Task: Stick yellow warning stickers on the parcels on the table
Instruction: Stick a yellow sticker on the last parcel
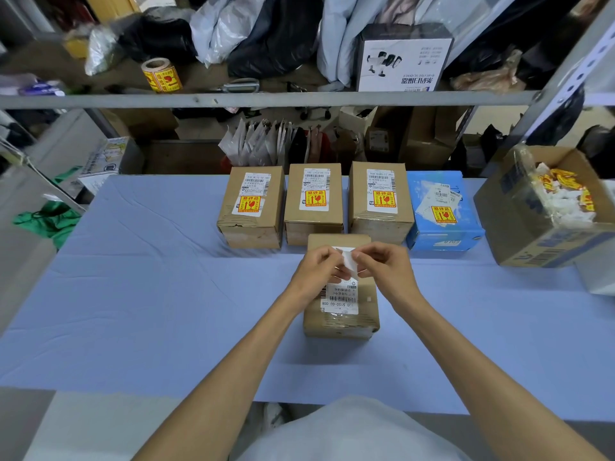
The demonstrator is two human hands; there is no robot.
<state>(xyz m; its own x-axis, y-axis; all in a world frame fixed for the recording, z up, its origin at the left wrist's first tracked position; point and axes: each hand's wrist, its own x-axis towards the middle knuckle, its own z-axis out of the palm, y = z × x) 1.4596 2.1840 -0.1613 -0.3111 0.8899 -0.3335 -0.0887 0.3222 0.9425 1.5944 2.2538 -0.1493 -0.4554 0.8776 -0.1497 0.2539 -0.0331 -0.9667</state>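
A brown parcel with a white shipping label lies in the middle of the blue table. Above it, my left hand and my right hand pinch a small white sticker sheet between their fingertips; its white side faces me. Behind stand three brown parcels and a blue parcel, each bearing a yellow warning sticker.
An open cardboard box at the right holds loose yellow stickers and white backing scraps. A roll of yellow stickers sits on the shelf above, among bags and a white product box. Green cloth hangs at the left edge.
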